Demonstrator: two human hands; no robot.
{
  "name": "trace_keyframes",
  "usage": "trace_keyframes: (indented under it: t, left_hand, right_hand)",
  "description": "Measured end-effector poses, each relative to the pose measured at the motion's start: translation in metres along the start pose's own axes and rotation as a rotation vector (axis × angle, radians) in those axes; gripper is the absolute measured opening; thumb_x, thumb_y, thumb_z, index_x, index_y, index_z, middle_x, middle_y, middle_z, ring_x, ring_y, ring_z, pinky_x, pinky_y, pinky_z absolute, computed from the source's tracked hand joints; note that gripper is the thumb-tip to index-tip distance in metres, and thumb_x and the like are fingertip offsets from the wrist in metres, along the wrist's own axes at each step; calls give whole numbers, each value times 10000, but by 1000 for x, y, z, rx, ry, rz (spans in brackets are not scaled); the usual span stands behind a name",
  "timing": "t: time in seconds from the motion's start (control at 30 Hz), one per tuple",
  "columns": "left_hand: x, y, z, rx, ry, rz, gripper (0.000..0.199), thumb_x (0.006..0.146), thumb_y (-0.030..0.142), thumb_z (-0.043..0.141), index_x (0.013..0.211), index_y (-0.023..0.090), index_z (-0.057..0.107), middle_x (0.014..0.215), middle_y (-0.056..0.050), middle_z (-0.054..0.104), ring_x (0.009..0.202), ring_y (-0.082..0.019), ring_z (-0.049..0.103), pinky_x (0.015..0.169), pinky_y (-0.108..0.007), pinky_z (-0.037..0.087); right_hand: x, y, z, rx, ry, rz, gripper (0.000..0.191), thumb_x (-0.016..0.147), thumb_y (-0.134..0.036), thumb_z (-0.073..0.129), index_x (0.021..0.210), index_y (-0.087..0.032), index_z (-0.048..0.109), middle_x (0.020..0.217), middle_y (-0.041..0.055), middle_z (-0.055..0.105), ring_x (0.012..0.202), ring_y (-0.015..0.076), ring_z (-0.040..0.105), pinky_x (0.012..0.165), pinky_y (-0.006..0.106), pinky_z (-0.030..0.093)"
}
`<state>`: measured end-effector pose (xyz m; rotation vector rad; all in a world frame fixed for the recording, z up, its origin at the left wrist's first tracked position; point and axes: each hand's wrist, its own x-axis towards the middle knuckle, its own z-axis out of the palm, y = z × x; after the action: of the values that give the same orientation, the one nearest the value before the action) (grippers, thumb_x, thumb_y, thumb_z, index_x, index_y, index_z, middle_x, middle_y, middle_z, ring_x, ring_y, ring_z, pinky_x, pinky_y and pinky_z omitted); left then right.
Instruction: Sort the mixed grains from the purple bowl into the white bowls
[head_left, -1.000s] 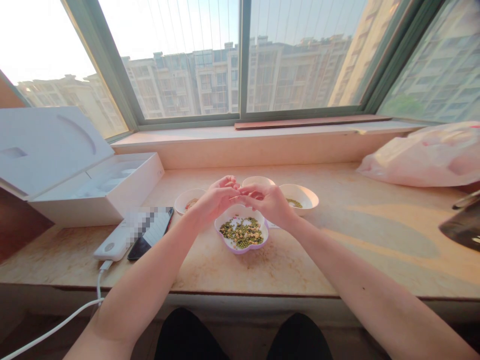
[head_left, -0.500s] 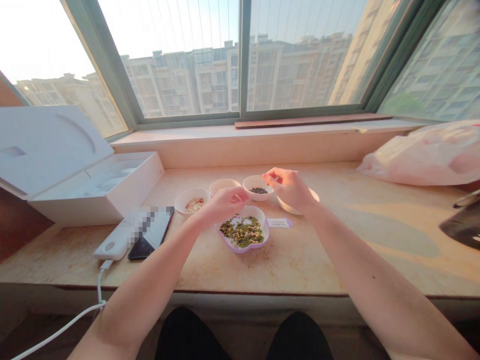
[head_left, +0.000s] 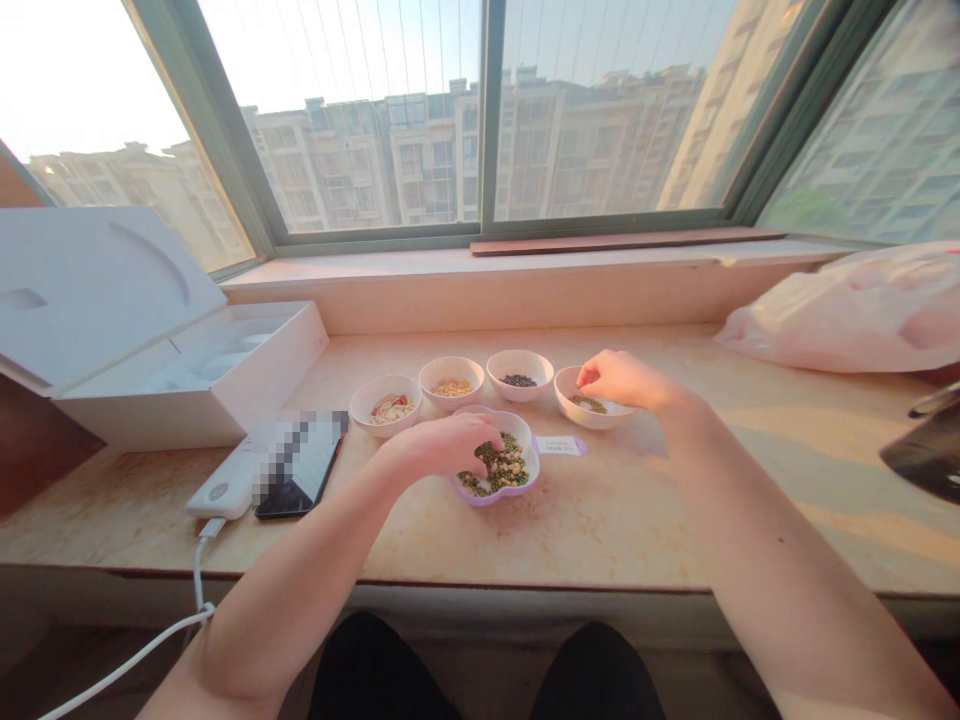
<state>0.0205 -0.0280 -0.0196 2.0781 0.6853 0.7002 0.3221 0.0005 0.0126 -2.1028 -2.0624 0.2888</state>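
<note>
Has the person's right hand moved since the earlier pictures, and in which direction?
Yes. The right hand has moved rightward, farther from the central window post, and its fingertips are now at the white bowl.

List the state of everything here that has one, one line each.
Purple-rimmed dish, holding mixed beans
Left hand, fingers in the mixed beans
Right hand, curled above the white bowl
White bowl, a few green beans inside
White box, lid open
Power bank, white cable plugged in

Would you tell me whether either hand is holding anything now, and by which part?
The left hand has its fingers among beans in the purple dish; the right hand is at a white bowl. Whether either holds beans cannot be told.
</note>
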Motion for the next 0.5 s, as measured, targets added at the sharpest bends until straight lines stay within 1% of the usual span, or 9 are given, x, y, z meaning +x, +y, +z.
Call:
trace_keyframes:
  t: [0.03,0.07,0.1,0.17,0.3,0.43,0.5]
  left_hand:
    - [0,-2,0,122,-72,61,318,503,84,887,712,278,746,723,5,661,791,-226,629,742,-290,472]
    - [1,-3,0,182,-81,113,306,544,63,858,735,279,756,725,3,672,778,-225,634,723,-292,475]
    - [1,-4,0,285,-129,154,282,597,55,816,757,280,761,737,0,684,775,-223,638,710,-292,477]
    - [2,-3,0,370,-136,194,247,645,30,739,720,265,744,721,-6,687,752,-214,631,679,-287,471]
    - [4,-1,2,429,-181,180,258,694,18,635,570,244,648,647,-7,640,679,-186,570,651,-281,432]
    - [5,-1,2,465,-229,145,268,717,18,600,567,235,647,674,-11,644,713,-188,567,681,-289,409]
    - [6,-2,1,468,-220,154,247,720,34,624,578,233,663,690,-8,651,718,-188,573,674,-288,397]
  right_hand:
    - [1,0,0,3,-8,8,69,701,-243,724,719,-221,787,785,81,750,760,229,679,625,296,457]
    - [1,0,1,5,-17,19,69,704,-237,719,712,-220,786,786,81,752,750,228,678,618,300,455]
    - [2,1,1,5,-24,30,71,708,-230,714,707,-217,784,789,81,755,741,227,676,611,304,450]
    - [3,2,1,2,-34,49,70,713,-220,710,698,-211,778,791,82,758,726,226,672,594,310,435]
    - [5,5,3,13,-51,57,61,712,-239,727,706,-208,780,791,79,758,722,221,674,592,308,436]
    - [7,8,5,25,-74,51,94,689,-203,732,764,-212,788,851,70,774,745,205,685,614,291,460]
    - [7,8,5,20,-69,55,142,676,-177,737,803,-212,790,892,72,781,769,206,690,620,286,466]
